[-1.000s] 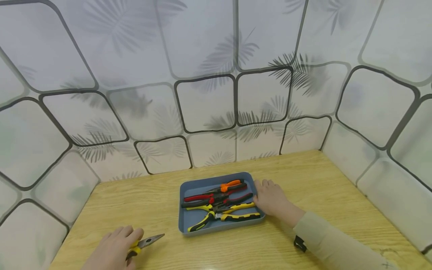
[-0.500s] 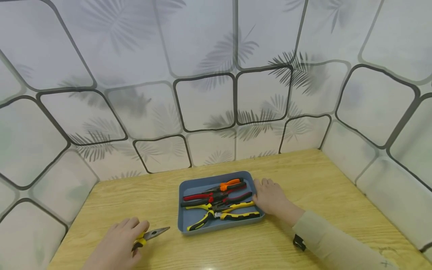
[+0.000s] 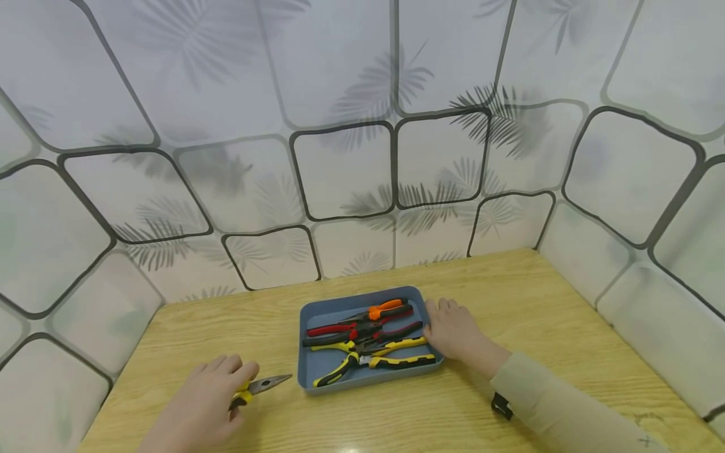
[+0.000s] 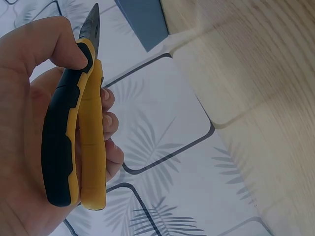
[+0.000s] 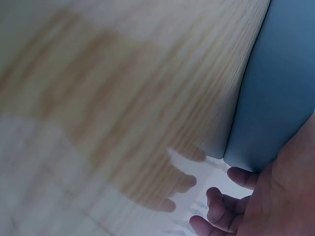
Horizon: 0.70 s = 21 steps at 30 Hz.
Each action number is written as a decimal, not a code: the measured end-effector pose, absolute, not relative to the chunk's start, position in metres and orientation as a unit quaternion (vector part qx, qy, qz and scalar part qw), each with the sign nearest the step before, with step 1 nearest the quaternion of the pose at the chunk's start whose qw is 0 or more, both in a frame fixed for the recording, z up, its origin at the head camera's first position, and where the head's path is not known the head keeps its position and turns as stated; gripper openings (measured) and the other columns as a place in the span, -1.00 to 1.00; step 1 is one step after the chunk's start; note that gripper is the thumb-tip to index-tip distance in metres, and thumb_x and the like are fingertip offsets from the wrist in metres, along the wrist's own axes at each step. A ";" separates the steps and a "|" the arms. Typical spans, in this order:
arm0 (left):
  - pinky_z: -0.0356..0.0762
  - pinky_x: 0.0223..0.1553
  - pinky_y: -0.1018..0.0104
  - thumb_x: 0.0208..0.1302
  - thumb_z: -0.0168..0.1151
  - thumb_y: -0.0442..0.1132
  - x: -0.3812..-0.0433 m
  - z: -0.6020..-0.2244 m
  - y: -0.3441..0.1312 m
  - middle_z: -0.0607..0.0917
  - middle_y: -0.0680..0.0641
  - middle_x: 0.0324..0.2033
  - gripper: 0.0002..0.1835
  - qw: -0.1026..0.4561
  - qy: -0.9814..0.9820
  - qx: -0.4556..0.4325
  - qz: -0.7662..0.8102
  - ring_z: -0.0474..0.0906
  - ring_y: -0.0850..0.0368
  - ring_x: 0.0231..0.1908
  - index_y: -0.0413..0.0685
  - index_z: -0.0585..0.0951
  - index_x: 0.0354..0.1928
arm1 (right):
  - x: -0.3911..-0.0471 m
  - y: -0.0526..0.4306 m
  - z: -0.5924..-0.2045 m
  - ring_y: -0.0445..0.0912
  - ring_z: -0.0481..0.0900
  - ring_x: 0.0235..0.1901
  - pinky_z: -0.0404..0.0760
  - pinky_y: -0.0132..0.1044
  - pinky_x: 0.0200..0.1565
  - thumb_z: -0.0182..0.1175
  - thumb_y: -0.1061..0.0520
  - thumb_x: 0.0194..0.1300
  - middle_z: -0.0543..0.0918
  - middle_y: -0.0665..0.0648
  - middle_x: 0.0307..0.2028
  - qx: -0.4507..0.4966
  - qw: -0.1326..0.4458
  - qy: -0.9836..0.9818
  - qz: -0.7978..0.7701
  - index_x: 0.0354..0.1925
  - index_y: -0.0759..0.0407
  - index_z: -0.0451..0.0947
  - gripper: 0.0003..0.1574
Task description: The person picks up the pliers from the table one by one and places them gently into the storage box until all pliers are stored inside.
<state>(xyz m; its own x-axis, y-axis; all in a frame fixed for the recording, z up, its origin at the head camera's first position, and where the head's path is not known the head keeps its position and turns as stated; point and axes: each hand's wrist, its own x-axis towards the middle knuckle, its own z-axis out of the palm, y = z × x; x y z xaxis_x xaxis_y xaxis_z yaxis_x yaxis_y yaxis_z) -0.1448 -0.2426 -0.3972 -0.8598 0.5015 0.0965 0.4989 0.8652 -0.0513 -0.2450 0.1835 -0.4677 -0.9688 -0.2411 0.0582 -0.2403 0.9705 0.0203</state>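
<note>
My left hand [image 3: 204, 399] grips yellow-and-black needle-nose pliers [image 3: 270, 383] left of the blue tray [image 3: 368, 381], tip pointing right toward its near-left corner. In the left wrist view, fingers and thumb wrap the two handles [image 4: 92, 147], which lie close together. Several pliers lie inside the tray: orange-and-black ones [image 3: 387, 309] at the back, red-and-black ones [image 3: 334, 329] mid-tray, and yellow-and-black ones [image 3: 402, 362] in front. Against the tray's right side rests my right hand [image 3: 453, 330]. Its fingers look loosely bent beside the tray wall [image 5: 275, 93] in the right wrist view.
The light wood table [image 3: 255, 327] meets patterned walls [image 3: 351, 176] at the back and sides. A small black object [image 3: 501, 406] shows beneath the right sleeve [image 3: 544, 396].
My left hand has moved right and slightly away from me, bringing the pliers' tip closer to the tray. The right hand and tray have stayed in place.
</note>
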 end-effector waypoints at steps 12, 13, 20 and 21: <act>0.09 -0.44 0.30 -0.29 0.25 -0.26 -0.150 -0.393 -0.233 0.24 0.25 -0.48 -0.51 0.063 -0.961 -0.268 0.011 0.14 0.25 -0.46 0.31 0.48 -0.18 | -0.246 0.184 -0.468 0.00 0.40 -0.37 0.41 -0.15 -0.44 0.02 -0.07 0.26 0.43 0.18 -0.34 0.120 0.025 -0.992 -0.003 0.10 0.23 0.32 -0.45; 0.09 -0.44 0.30 -0.29 0.25 -0.26 -0.151 -0.393 -0.232 0.24 0.25 -0.49 -0.51 0.063 -0.961 -0.268 0.010 0.14 0.25 -0.46 0.31 0.48 -0.18 | -0.246 0.184 -0.468 0.00 0.40 -0.37 0.40 -0.15 -0.44 0.02 -0.07 0.26 0.43 0.18 -0.34 0.120 0.024 -0.992 -0.003 0.10 0.23 0.32 -0.45; 0.08 -0.44 0.29 -0.29 0.24 -0.25 -0.157 -0.393 -0.226 0.23 0.24 -0.50 -0.52 0.065 -0.960 -0.273 0.017 0.14 0.25 -0.46 0.34 0.45 -0.21 | -0.246 0.184 -0.467 -0.01 0.39 -0.37 0.39 -0.16 -0.44 0.02 -0.07 0.27 0.43 0.17 -0.34 0.119 0.025 -0.993 0.003 0.11 0.22 0.32 -0.46; 0.08 -0.44 0.29 -0.29 0.24 -0.25 -0.158 -0.392 -0.225 0.23 0.24 -0.50 -0.52 0.066 -0.959 -0.276 0.017 0.14 0.24 -0.46 0.34 0.44 -0.21 | -0.246 0.184 -0.467 -0.01 0.38 -0.38 0.39 -0.15 -0.44 0.02 -0.07 0.27 0.43 0.17 -0.34 0.120 0.026 -0.992 0.003 0.10 0.22 0.32 -0.46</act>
<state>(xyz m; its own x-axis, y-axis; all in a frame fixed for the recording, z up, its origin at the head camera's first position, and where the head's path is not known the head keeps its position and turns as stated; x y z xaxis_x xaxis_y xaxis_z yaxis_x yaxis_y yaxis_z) -0.1578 -0.2246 -0.3922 -0.8396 0.5307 0.1164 0.5263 0.8476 -0.0683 -0.2456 0.1839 -0.4674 -0.9701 -0.2371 0.0524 -0.2374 0.9714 -0.0001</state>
